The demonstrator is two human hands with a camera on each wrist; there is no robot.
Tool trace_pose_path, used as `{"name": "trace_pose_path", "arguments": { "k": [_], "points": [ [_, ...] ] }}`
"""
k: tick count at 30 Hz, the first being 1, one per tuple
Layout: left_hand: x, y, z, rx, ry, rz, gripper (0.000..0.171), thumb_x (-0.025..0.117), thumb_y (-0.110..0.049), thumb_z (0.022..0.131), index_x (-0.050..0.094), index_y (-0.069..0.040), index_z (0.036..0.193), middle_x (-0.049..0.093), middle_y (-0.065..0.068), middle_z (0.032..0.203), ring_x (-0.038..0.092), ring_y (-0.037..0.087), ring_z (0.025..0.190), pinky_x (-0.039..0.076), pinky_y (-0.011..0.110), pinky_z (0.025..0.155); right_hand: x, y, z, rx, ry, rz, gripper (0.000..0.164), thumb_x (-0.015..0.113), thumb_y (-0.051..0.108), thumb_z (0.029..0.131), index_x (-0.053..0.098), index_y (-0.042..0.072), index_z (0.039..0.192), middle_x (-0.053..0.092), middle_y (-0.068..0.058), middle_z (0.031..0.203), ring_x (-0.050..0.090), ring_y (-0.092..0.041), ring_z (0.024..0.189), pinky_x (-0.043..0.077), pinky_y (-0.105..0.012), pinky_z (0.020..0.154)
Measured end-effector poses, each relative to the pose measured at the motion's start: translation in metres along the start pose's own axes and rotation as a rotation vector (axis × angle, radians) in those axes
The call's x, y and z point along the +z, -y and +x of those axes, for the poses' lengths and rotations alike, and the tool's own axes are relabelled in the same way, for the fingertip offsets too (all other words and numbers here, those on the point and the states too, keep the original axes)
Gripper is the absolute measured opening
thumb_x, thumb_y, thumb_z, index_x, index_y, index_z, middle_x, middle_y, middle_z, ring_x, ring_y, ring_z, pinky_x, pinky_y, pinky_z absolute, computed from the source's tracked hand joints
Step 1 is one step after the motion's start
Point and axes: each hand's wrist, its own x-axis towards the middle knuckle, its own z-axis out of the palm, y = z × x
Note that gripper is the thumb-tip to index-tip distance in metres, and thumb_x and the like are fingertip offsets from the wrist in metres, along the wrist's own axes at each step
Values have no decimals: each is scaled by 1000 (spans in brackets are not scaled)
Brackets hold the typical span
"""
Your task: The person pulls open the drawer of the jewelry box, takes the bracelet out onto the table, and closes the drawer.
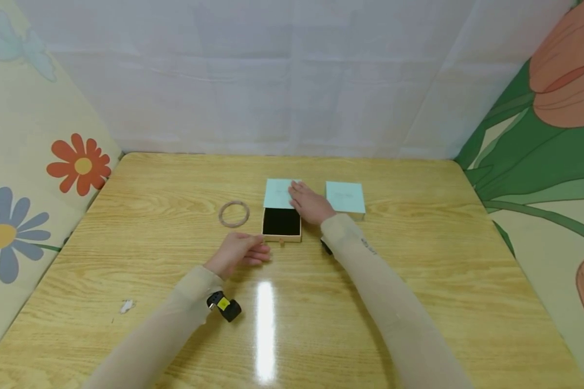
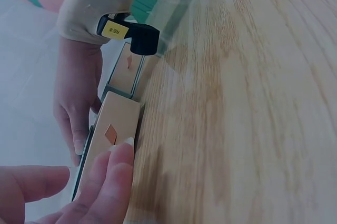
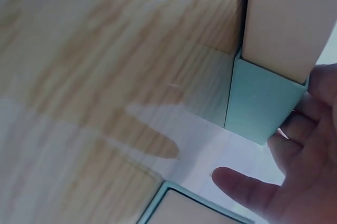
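A light blue box sleeve [image 1: 275,192] lies on the table with its beige drawer [image 1: 283,238] pulled out toward me, showing a black lining inside. My right hand [image 1: 312,205] rests its straight fingers on the sleeve's top right side, and the thumb stands apart in the right wrist view. Near the drawer's front left corner is my left hand [image 1: 240,252]. Its thumb and fingers are spread apart in the left wrist view, fingertips close to the diamond-shaped pull tab [image 2: 110,134]; whether they touch it I cannot tell. A pinkish bangle [image 1: 221,215] lies left of the drawer.
To the right of the sleeve sits a second light blue box [image 1: 345,198], closed, behind my right wrist. A small white scrap [image 1: 126,306] lies at the left on the wooden table [image 1: 418,324]. A white cloth [image 1: 292,81] hangs behind the table.
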Motion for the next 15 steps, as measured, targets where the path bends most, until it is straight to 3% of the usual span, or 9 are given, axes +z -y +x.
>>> {"name": "trace_pose_path", "arguments": {
  "k": [15],
  "points": [
    [13, 0, 6, -17, 34, -44, 35, 50, -11, 102, 53, 18, 121, 72, 11, 86, 69, 14, 70, 59, 26, 65, 1, -1, -1, 7, -3, 27, 50, 33, 25, 108, 22, 2, 152, 12, -11, 160, 7, -26, 147, 9, -36, 120]
  ]
}}
